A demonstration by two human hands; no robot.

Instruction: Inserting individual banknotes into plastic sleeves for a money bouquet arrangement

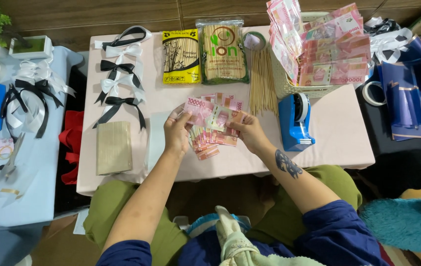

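Over a low pink surface (319, 133), a seated person's left hand (177, 133) and right hand (251, 132) together pinch a fan of pink banknotes (214, 116), spread so each note shows. More notes lie stacked (206, 144) just beneath. Bamboo skewers (262, 83), a blue tape dispenser (295, 122) and a row of ribbon bows (119, 81) lie within easy reach; a white basket (289, 88) holds further banknotes.

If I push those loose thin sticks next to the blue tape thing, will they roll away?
Probably. The loose wooden skewers look round, thin and light, so a sideways push would likely roll and scatter them. They lie unbundled on the flat table, and nothing seems to hold them together. The blue tape dispenser might stop some on that side.
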